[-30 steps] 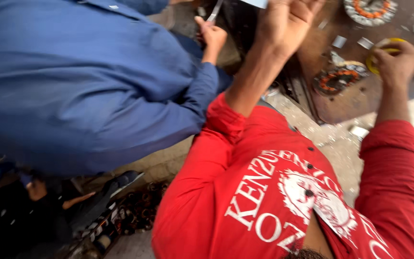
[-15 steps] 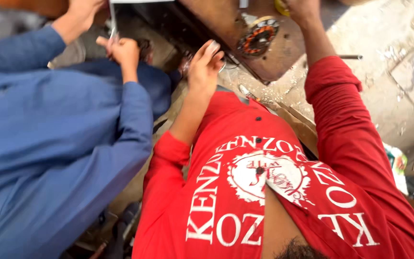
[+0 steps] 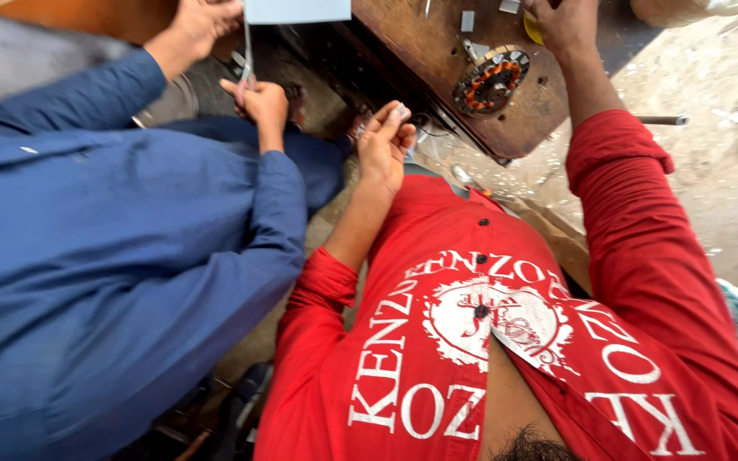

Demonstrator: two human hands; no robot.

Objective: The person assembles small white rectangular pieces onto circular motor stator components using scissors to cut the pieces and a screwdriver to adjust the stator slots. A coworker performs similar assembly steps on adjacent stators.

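Two hands: right hand [image 3: 567, 24] grips a yellow object [image 3: 534, 28]; left hand [image 3: 383, 145] loosely open.

At the top of the frame, the counter [image 3: 437, 60] is dark brown wood, worn and matt, with pale scuffs. On it lies a round motor part [image 3: 493, 83] of dull grey metal, with glossy copper wire wound inside. Small flat metal pieces [image 3: 468, 20] near it look matt silver. At the top centre, the sheet [image 3: 297, 10] is smooth pale paper or thin card. The floor [image 3: 711, 128] at the right is rough, dusty concrete strewn with pale scraps. The red shirt [image 3: 471, 341] and blue shirt [image 3: 87, 256] are soft matt cloth.
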